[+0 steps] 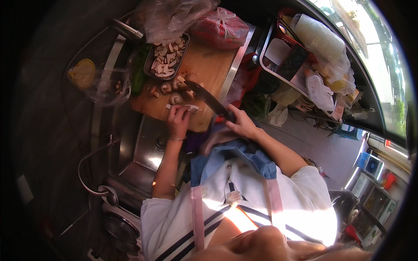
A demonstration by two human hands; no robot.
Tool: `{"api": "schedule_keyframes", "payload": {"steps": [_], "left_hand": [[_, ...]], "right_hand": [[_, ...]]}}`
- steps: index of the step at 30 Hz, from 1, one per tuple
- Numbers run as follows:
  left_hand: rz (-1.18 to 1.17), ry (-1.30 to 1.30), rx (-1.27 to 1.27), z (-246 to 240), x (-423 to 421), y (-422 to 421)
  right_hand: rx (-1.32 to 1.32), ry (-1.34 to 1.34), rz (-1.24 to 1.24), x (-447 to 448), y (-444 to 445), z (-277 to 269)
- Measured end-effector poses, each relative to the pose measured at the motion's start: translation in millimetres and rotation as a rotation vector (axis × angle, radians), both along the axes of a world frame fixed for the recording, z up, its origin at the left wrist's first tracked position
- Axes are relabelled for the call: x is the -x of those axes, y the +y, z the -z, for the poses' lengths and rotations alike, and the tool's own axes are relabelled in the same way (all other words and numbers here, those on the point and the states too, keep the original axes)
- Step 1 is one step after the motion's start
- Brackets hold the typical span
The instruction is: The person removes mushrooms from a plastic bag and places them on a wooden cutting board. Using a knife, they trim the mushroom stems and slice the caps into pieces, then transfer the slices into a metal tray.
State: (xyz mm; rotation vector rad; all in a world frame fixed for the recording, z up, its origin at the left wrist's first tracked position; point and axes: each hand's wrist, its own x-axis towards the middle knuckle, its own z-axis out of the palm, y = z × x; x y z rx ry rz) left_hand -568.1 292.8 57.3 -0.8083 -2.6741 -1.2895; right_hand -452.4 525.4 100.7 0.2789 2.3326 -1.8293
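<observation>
My right hand (241,121) grips the black handle of a kitchen knife (209,99), whose dark blade points up and left over a wooden cutting board (212,65). At the board's near left part, my left hand (179,119) has its fingertips down at a pale, cut mushroom piece (192,107); whether it grips the piece is unclear. Just beyond lie several whole brown mushrooms (176,98) and small stem pieces, close to the blade's tip. A dark rectangular tray (146,65) of sliced mushrooms (166,60) stands at the board's far left.
A metal sink (140,143) adjoins the board at the near left. Green vegetables (138,70) lie beside the tray. Beyond are a knotted red plastic bag (222,29) and a clear bag (173,16). A white-rimmed tray (265,62) with bagged bowls (321,39) is at right.
</observation>
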Motion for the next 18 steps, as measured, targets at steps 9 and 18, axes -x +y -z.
{"api": "schedule_keyframes", "payload": {"steps": [9, 18], "left_hand": [[-0.467, -0.366, -0.567, 11, -6, -76], [-0.516, -0.555, -0.649, 23, -35, -86]], "right_hand": [[-0.081, -0.007, -0.474, 14, -10, -7], [-0.227, -0.068, -0.568, 32, -30, -8]]}}
